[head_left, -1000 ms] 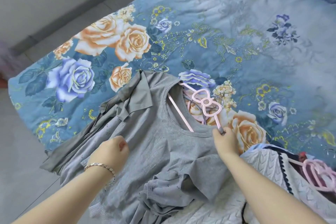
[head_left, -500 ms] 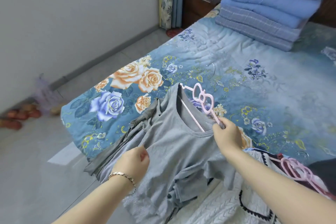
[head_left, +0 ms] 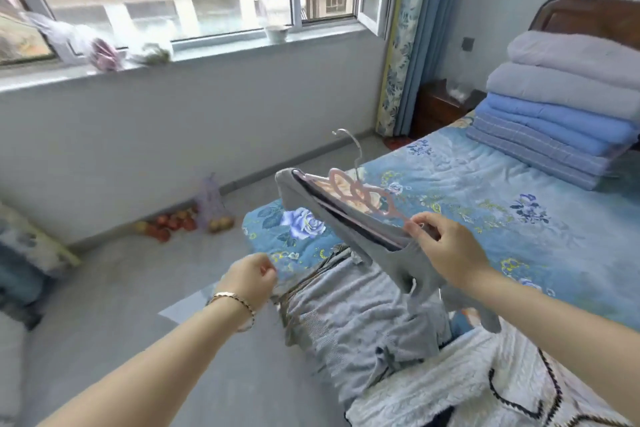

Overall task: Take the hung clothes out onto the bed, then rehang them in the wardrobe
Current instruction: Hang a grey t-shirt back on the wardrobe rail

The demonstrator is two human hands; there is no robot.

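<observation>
Now your right hand [head_left: 446, 250] pinches one pink hanger [head_left: 360, 192] carrying one grey top [head_left: 298, 197] above the bed [head_left: 502, 191]; your left hand [head_left: 254, 276] curls empty. Four folded quilts [head_left: 554, 114] stack far right.

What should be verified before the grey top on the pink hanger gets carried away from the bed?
1. Right hand grips the pink hanger at its near end: ok.
2. Metal hook exposed and free of fabric: ok.
3. Grey top seated on both hanger shoulders: cannot tell; the far shoulder is on, the near one is bunched at the hand.
4. Top lifted clear of the grey clothes on the bed: cannot tell; its hanging end meets them.
5. Left hand free of fabric: cannot tell; its fingers are curled beside the clothes.
6. Wardrobe in sight: not ok.
</observation>
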